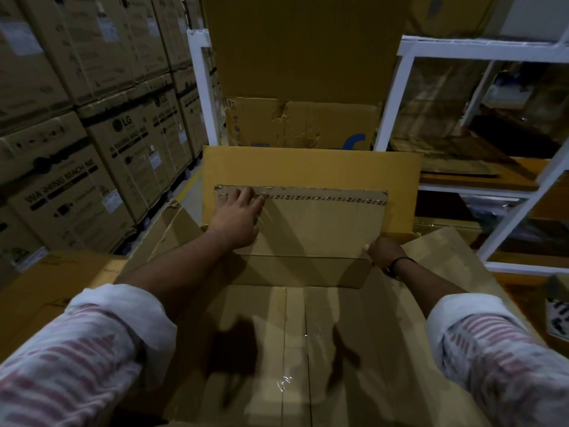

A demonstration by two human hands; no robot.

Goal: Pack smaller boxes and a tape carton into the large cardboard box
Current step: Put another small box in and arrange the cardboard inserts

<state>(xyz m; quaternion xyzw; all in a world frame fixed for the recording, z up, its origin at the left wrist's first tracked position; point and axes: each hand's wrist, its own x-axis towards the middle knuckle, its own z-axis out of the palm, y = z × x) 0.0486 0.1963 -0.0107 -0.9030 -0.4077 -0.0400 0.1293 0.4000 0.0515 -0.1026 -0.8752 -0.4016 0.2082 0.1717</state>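
Note:
The large cardboard box [295, 349] stands open below me, its taped bottom bare, its flaps spread outward. A smaller flat brown box [314, 229] with printed tape along its top edge leans inside against the far wall. My left hand [238, 215] lies flat on this box's upper left face, fingers spread. My right hand [383, 252] is curled around the box's lower right corner, gripping its edge. A tape carton is not visible.
Stacked washing machine cartons [92, 149] fill the left side. A white metal rack [462, 87] with cardboard on its shelves stands at the right. A torn tall carton [301, 124] rises behind the large box. Another brown box [46, 291] sits at my lower left.

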